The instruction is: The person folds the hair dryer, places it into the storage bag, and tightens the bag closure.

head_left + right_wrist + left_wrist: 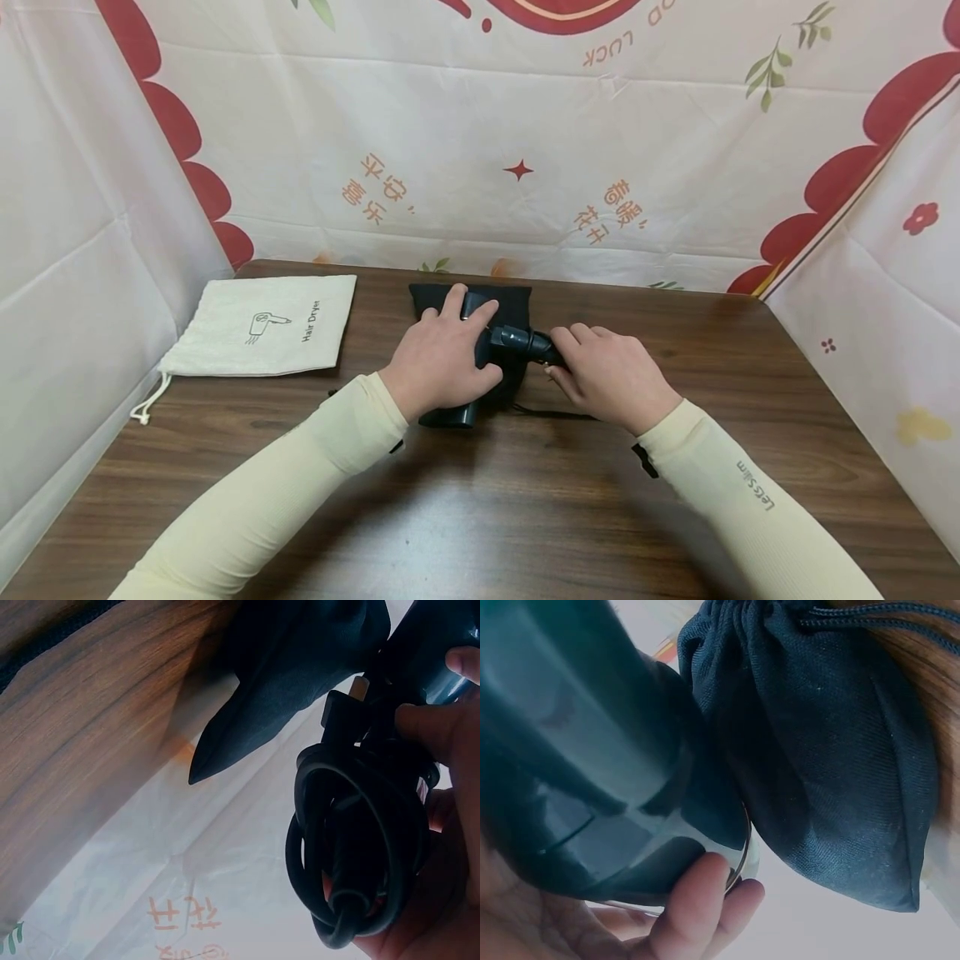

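A glossy dark hair dryer (513, 340) lies across both hands at the middle of the table. My left hand (442, 358) grips its barrel from above, fingers spread over it in the head view. In the left wrist view, fingertips (694, 900) curl round the barrel's rim. My right hand (611, 375) holds the handle together with its black cord (292, 847), which is wound in loops, the plug (341, 716) tucked near the top. Behind and partly beneath the dryer is a black drawstring bag (832, 765), its mouth gathered in the left wrist view.
On the left of the wooden table (480, 517) lies a white drawstring pouch (285, 325) printed "Hair Dryer", its string (150, 400) hanging toward the edge. A patterned white cloth (465, 117) stands at the back and both sides.
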Demonstrator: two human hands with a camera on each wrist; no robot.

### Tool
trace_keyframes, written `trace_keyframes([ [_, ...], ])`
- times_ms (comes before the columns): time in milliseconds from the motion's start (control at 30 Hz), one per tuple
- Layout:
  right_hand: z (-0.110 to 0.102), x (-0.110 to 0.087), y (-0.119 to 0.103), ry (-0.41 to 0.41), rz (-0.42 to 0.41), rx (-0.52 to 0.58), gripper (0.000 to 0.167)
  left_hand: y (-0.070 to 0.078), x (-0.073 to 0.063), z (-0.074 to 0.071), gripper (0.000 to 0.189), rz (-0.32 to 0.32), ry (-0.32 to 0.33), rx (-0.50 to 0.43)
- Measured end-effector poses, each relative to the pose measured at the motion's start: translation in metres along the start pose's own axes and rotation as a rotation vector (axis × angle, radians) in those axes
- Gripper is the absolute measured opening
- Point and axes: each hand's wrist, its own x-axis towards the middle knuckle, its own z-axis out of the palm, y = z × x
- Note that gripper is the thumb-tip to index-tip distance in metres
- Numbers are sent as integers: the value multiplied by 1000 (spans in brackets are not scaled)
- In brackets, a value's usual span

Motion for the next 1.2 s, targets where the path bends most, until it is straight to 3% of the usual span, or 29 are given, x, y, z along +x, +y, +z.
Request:
trace_keyframes([
  [1200,-3,1,-8,6,35,-3,31,3,0,5,72,-51,36,-47],
])
